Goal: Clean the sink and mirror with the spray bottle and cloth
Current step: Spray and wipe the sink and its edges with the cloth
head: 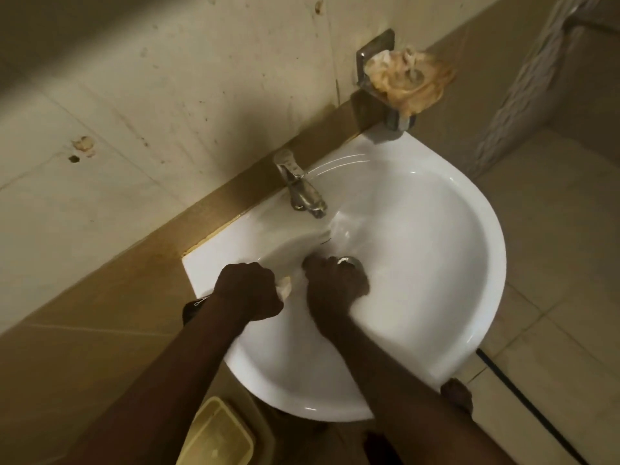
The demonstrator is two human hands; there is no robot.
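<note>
A white corner sink (436, 263) fills the middle of the head view, with a chrome tap (300, 186) at its back edge. My left hand (248, 290) is closed into a fist over the sink's left rim, gripping a pale cloth (284, 286) that pokes out on its right side. My right hand (335, 286) is down in the bowl beside the metal drain (349, 261), fingers curled and blurred; whether it also grips the cloth cannot be told. No spray bottle or mirror is in view.
A metal wall holder (379, 78) with a crumpled orange-white plastic bag (407, 80) hangs above the sink's back right corner. A yellowish lidded container (214, 434) sits on the floor below. A dark hose (523, 404) runs across the floor tiles at right. Stained tiled wall at left.
</note>
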